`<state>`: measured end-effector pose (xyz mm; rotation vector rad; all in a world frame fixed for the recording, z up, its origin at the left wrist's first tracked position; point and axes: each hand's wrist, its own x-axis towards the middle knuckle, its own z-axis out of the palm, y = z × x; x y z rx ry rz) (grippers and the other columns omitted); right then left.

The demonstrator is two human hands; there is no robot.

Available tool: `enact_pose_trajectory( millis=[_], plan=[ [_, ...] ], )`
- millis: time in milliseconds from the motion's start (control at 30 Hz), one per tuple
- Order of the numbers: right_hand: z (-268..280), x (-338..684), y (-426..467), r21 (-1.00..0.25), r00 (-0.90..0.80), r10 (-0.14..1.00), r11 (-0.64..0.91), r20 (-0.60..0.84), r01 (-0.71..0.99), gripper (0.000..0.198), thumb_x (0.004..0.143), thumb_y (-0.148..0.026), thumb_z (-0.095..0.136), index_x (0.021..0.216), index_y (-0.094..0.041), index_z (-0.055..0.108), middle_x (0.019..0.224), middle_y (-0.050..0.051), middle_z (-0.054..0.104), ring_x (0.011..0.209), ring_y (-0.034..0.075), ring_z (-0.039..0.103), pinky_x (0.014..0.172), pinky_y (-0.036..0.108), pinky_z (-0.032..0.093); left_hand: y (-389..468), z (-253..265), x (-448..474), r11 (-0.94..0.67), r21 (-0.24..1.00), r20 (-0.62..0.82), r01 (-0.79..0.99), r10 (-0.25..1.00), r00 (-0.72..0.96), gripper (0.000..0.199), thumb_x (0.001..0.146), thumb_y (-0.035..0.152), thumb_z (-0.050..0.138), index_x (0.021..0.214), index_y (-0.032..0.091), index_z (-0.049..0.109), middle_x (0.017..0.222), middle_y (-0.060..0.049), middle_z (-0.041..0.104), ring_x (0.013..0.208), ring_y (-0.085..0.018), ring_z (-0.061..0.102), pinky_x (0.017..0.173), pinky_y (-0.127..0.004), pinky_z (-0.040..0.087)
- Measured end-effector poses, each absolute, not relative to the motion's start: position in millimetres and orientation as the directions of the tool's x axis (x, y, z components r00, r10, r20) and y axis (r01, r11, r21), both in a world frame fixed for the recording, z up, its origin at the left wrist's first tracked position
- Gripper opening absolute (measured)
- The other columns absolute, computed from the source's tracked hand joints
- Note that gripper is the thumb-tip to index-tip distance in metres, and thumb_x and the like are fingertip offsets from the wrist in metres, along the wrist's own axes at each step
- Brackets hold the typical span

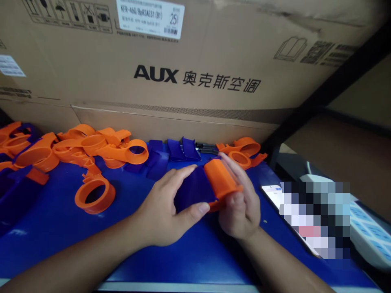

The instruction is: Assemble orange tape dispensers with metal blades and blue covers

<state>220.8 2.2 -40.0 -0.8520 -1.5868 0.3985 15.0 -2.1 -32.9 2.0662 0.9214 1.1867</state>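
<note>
Between my two hands, above the blue tabletop, is a tape dispenser (194, 185) of dark blue and orange plastic. My left hand (163, 209) wraps round its blue part, thumb along the near edge. From the other side, my right hand (244, 207) grips the orange end piece (220, 179), its fingers curled behind and under. The underside of the dispenser is hidden by my hands. Left of them, a loose orange ring piece (95, 195) lies on the table. Behind my hands lie curved blue plates (183, 149) and black-handled tools or parts (207, 148), too partly covered to name.
A heap of orange ring parts (94, 142) lies at the back left, with more orange parts (244, 151) at the back right. A large cardboard box (195, 53) stands behind. At right are a phone (271, 191), a white power strip (375, 248) and a black post (317, 89).
</note>
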Motion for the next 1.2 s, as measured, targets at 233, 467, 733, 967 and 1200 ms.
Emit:
enact_pose_trajectory(
  millis=[233,467,733,967,1200],
  plan=[
    [-36.4,225.6,-6.5,-0.681,-0.085,0.699,0.712,0.710,0.172,0.068,0.092,-0.070,0.060,0.151,-0.037,0.055,0.139,0.011,0.064,0.130,0.038,0.063,0.108,0.059,0.054,1.2,-43.4,8.0,-0.752,0.580,0.626,0.313,0.657,0.419,0.086,0.092,0.058,0.073,0.163,0.027,0.036,0.133,-0.014,0.062,0.120,-0.030,0.061,0.104,-0.051,0.055],
    [-32.3,225.5,-16.0,-0.571,-0.148,0.607,0.789,0.781,0.227,0.061,0.095,-0.069,0.058,0.148,-0.038,0.054,0.126,0.011,0.063,0.115,0.034,0.065,0.101,0.058,0.056,6.6,-45.5,7.2,-0.876,0.437,0.778,0.204,0.482,0.403,0.098,0.089,0.062,0.074,0.169,0.030,0.027,0.115,-0.009,0.054,0.100,-0.024,0.056,0.085,-0.042,0.057],
    [-18.2,208.2,-23.0,-0.374,-0.140,0.412,0.898,0.900,0.233,0.051,0.078,-0.034,0.073,0.123,-0.035,0.050,0.101,0.008,0.060,0.092,0.032,0.067,0.080,0.056,0.063,13.2,-42.6,-0.6,-0.952,0.218,0.792,0.215,0.301,0.531,0.091,0.096,0.061,0.065,0.170,0.029,0.023,0.115,-0.010,0.054,0.099,-0.025,0.055,0.087,-0.045,0.055],
    [-17.3,202.7,-27.2,-0.450,-0.119,0.482,0.866,0.868,0.219,0.037,0.078,-0.037,0.070,0.110,-0.033,0.054,0.102,0.009,0.063,0.094,0.034,0.070,0.084,0.061,0.062,13.0,-41.5,-3.8,-0.956,0.138,0.766,0.259,0.269,0.584,0.090,0.098,0.059,0.063,0.170,0.028,0.021,0.112,-0.008,0.056,0.094,-0.024,0.054,0.084,-0.044,0.053],
    [-19.1,207.1,-24.8,-0.404,-0.139,0.434,0.893,0.890,0.198,0.037,0.076,-0.035,0.070,0.111,-0.033,0.057,0.098,0.007,0.067,0.085,0.031,0.071,0.077,0.061,0.064,9.3,-43.5,-2.7,-0.954,0.128,0.780,0.273,0.266,0.566,0.093,0.096,0.054,0.068,0.171,0.031,0.019,0.107,-0.006,0.055,0.091,-0.023,0.052,0.082,-0.042,0.051]
  ],
)
